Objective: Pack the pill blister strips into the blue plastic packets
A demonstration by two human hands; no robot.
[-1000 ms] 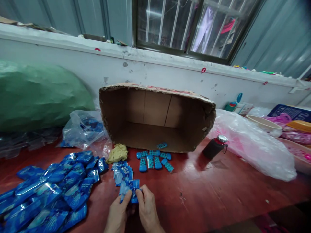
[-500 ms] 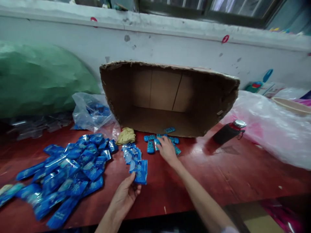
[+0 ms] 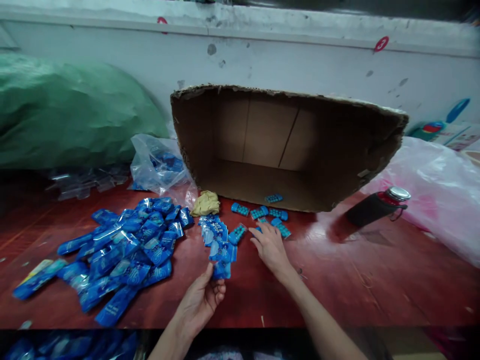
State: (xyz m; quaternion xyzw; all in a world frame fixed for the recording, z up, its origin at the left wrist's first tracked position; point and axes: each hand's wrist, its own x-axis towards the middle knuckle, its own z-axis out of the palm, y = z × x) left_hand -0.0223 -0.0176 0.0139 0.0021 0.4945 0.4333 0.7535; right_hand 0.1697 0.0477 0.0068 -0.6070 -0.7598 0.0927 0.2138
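The left hand (image 3: 202, 300) pinches a blue packet (image 3: 222, 271); the right hand (image 3: 273, 250) arches downward, whether holding anything I cannot tell. A beaded blue case (image 3: 237, 233) lies just left of the right hand – the nearer one – long axis slanting away rightward.

Only clear read is no. "3", white on a red rd. sticker (image 3: 381, 44) on the front of the white ledge (image 3: 281, 29), upper R; a 2nd red sticker (image 3: 162, 24), farther L on same ledge, has a pale mark too blurred to ID. Heaped blue pkts (image 3: 131, 245) at L carry small lines of white print, brand + wording illegible, ditto the overlapping blue pkts (image 3: 214, 230) in mid. White box (image 3: 459, 136), far R, shows pinkish print, also too blurry to read.
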